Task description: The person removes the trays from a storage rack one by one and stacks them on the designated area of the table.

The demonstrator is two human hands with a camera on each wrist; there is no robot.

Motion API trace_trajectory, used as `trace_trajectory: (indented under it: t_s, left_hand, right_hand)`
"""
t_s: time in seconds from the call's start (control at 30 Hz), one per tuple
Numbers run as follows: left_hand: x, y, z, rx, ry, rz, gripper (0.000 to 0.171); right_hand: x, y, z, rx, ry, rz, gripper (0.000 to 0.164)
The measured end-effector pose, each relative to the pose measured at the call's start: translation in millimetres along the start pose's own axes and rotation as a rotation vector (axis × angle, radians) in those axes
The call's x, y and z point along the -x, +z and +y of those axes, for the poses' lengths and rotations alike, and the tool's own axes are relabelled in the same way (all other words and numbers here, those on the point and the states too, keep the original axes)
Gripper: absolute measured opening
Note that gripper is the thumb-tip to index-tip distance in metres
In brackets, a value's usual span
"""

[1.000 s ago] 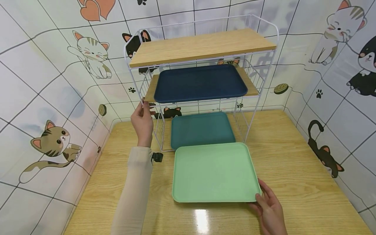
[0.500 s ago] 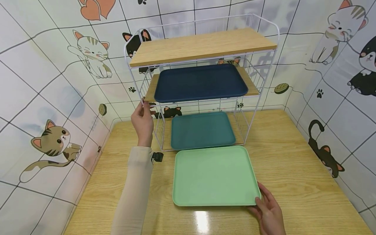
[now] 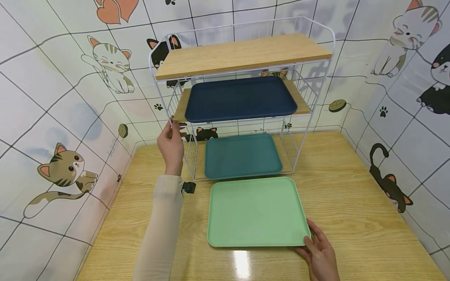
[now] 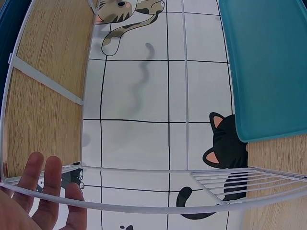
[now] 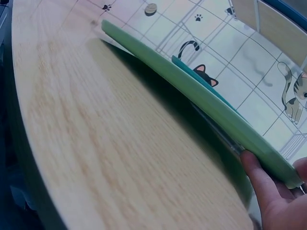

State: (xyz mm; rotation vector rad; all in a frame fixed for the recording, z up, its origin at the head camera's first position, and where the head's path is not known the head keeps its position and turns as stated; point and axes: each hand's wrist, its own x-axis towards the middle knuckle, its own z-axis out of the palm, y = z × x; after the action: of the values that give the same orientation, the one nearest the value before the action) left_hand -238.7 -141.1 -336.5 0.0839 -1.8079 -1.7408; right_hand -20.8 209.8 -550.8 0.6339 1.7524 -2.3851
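My left hand (image 3: 171,150) grips the left front post of a white wire rack (image 3: 305,136), by the corner of its middle shelf. In the left wrist view its fingers (image 4: 53,189) reach behind the wire. My right hand (image 3: 321,251) holds the near right corner of a light green tray (image 3: 258,212), thumb on the rim and fingers beneath. The right wrist view shows this tray (image 5: 201,100) edge-on, raised over the table with dark shadow below. A navy tray (image 3: 240,98) lies on the middle shelf. A teal tray (image 3: 242,156) rests on the bottom shelf, just beyond the green one.
The rack's top wooden shelf (image 3: 246,54) carries a wire rail at its back and sides. Rack and tray are on a wood-grain table (image 3: 358,187). Tiled walls with cat pictures (image 3: 70,169) enclose it at the left, back and right.
The green tray has come slightly toward me and lower, baring the front edge of the teal tray. My right hand moved with it; my left hand stayed on the post.
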Motion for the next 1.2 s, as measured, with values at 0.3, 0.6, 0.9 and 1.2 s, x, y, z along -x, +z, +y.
trace_trajectory:
  t_s: [0.3,0.6,0.9,1.2]
  left_hand:
    - [-1.5,0.6,-0.7,0.023,0.006,0.005,0.031]
    - [-0.7,-1.7,-1.0,0.031,-0.026,-0.002,0.032]
    - [-10.3,-0.3,-23.8,0.038,-0.016,0.005,0.031]
    - [-15.8,-0.4,-40.6,0.018,0.008,0.013,0.032]
  right_hand:
    - [-1.7,2.3,-2.4,-0.019,0.015,0.002,0.06]
    - [-2.9,4.3,-3.0,0.022,0.03,-0.005,0.062]
    - [-6.2,7.9,-7.3,0.121,0.025,0.014,0.066]
    - [-13.3,3.4,-16.0,0.296,0.004,0.035,0.07]
